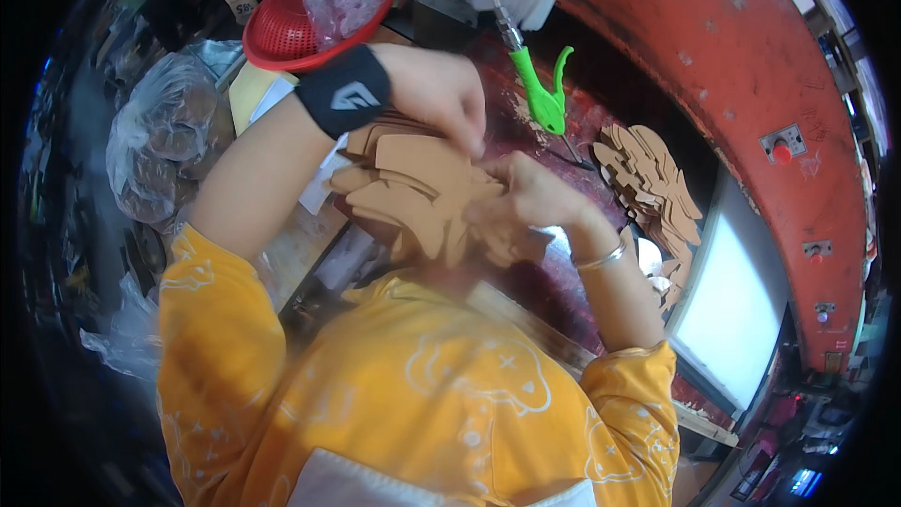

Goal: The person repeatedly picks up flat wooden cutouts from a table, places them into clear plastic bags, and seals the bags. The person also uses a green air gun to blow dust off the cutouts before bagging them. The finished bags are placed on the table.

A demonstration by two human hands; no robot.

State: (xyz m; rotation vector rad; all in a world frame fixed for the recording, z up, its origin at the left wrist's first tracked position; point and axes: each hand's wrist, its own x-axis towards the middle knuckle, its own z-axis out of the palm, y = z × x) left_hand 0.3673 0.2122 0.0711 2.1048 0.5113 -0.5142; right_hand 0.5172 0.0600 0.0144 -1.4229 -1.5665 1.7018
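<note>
A loose pile of flat tan cut-out pieces (422,169) with curved edges lies before my body. They look like thin board or leather, but I cannot tell which. My left hand (439,99), with a black wristband, is curled over the pile's far edge; its fingertips and anything in them are hidden. At the pile's right side, my right hand (540,192) wears a bracelet at the wrist and has its fingers closed on the edges of some pieces, partly smeared by motion. A second stack of tan pieces (648,174) sits farther right on the dark red worktop (554,286).
A green air blow gun (540,94) hangs from a hose beyond my hands. Left of it are a red plastic basket (282,33) and a clear bag (169,136) of brown items. On the right stand a bright white panel (732,286) and a red machine body (713,47) with buttons.
</note>
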